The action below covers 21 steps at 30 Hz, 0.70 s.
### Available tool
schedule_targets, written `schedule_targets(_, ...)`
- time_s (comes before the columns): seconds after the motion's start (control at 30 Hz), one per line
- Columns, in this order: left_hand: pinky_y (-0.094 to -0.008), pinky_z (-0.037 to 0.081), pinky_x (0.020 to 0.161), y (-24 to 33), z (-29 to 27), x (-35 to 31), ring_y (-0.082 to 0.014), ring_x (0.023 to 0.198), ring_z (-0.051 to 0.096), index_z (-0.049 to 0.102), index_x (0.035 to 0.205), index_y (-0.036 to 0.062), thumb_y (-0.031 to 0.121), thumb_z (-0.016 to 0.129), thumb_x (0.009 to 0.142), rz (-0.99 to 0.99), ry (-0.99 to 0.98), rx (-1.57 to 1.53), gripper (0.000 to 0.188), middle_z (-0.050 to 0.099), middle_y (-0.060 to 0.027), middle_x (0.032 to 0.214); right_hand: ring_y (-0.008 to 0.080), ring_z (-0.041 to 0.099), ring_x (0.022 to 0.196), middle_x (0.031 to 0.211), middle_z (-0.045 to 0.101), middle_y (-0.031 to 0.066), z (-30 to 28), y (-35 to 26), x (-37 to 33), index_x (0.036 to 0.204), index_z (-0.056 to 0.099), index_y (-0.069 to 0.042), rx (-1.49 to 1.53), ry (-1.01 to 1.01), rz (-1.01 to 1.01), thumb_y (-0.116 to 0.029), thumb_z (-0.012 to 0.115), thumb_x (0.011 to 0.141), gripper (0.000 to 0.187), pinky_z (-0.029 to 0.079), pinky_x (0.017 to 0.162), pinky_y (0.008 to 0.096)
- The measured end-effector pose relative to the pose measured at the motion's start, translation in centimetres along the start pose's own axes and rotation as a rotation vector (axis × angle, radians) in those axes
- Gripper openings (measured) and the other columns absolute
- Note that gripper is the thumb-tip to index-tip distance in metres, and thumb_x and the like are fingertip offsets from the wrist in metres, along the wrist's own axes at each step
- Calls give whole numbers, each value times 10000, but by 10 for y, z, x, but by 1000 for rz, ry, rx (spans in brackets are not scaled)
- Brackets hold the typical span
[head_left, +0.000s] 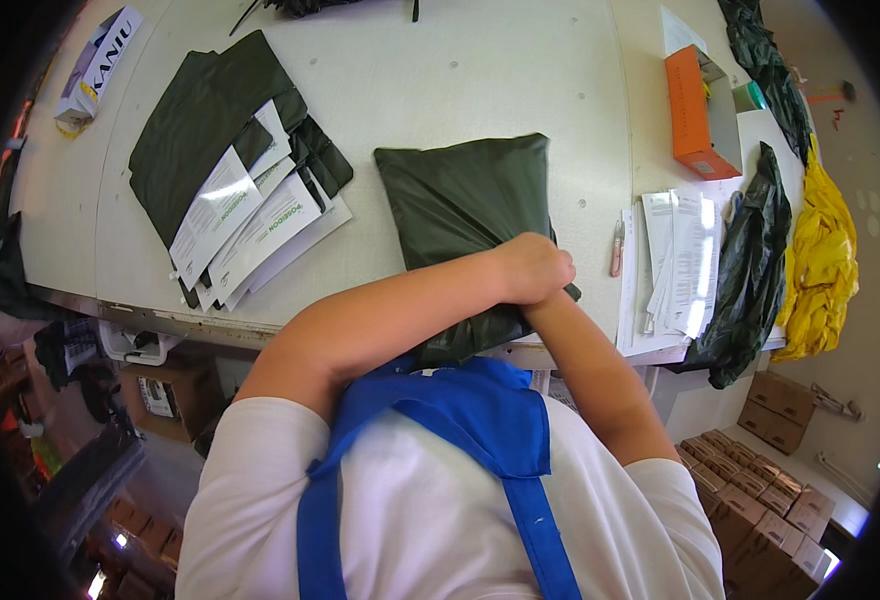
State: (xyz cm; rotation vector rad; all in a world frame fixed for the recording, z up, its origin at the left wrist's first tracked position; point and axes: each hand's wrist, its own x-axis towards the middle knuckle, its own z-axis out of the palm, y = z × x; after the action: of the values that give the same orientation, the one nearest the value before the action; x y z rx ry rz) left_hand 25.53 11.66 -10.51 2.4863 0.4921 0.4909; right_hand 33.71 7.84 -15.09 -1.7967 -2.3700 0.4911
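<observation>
A dark green plastic mailing bag [468, 195], plump and roughly square, lies in front of me near the table's front edge. My left arm crosses over its lower part. At the bag's right edge my left hand [535, 268] is closed in a fist, apparently gripping the plastic there; its fingertips face away from view. My right forearm comes up from the right and meets it. Of my right hand [548, 303] only the wrist end shows, since the left hand and forearm cover its fingers. Creases run across the bag toward the fist.
At left, a stack of dark green bags [205, 120] lies with white printed sheets [260, 225] on it. On the right are a pink-handled cutter [617, 250], paper stacks [675, 260], an orange box [695, 120] and hanging green and yellow bags [822, 260]. Cartons [760, 490] stand below.
</observation>
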Motion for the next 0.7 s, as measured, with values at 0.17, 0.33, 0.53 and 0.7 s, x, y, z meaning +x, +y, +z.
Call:
schedule_targets(0.17, -416, 430, 826, 9, -6, -35, -239, 976, 581, 647, 905, 104, 178, 617, 776, -177, -14, 4, 152, 592, -59, 904, 315, 374, 1301, 1395, 429, 138, -1, 12, 13, 1324, 456, -103, 112, 113, 25, -377, 482, 895, 510, 265, 1096, 429)
schedule_targets(0.33, -437, 302, 1057, 12, -15, -138, -344, 1227, 382, 338, 1368, 26, 187, 757, 731, -872, 765, -224, 780, 408, -177, 1314, 316, 363, 1310, 1409, 414, 142, 8, 16, 45, 1344, 438, -99, 205, 118, 45, -385, 477, 900, 530, 257, 1101, 426)
schedule_targets(0.53, -381, 362, 1049, 6, 4, -139, -235, 1280, 394, 140, 1463, 31, 94, 717, 773, -938, 546, -1988, 901, 376, -128, 1406, 318, 350, 1321, 1426, 395, 147, 3, 21, 48, 1368, 416, -93, 259, 60, 86, -395, 471, 906, 554, 247, 1108, 424)
schedule_targets(0.7, -377, 324, 1075, -1, 13, -140, -227, 1305, 363, 134, 1486, 129, -18, 647, 742, -849, 543, -1671, 916, 364, -82, 1427, 318, 339, 1329, 1439, 380, 151, 5, -11, 42, 1386, 399, -88, 318, 13, 80, -404, 466, 911, 575, 237, 1113, 422)
